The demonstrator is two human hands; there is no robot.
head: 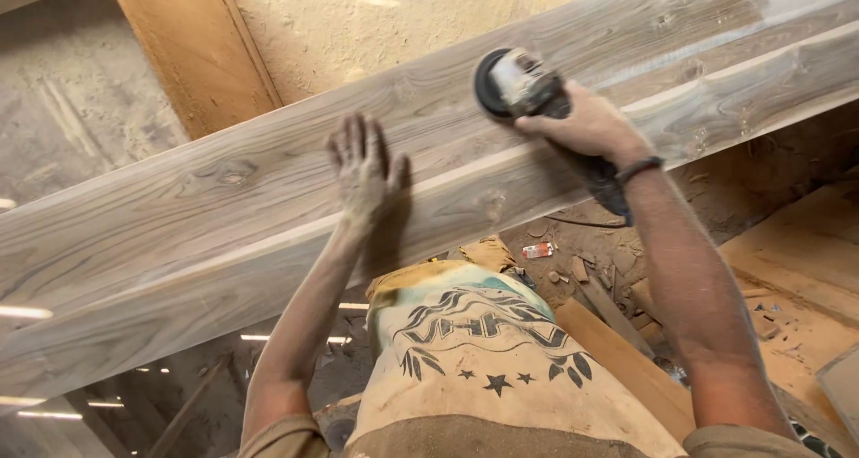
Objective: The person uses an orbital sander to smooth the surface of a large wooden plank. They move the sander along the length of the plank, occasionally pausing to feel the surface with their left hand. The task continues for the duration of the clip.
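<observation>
A long, wide grey-brown wooden plank (224,216) runs slantwise across the view, from lower left up to upper right. My left hand (362,167), dusty, lies flat on its face with the fingers spread. My right hand (582,122) grips a hand-held disc sander (514,84), whose round black pad sits against the plank. The sander's dark body and cord run back under my wrist, which wears a dark band (638,167).
An orange-brown board (192,46) leans behind the plank at upper left. Sawdust covers the floor (358,20). Wood offcuts (617,319) and flat boards (805,243) lie at lower right. My printed shirt (483,351) fills the bottom centre.
</observation>
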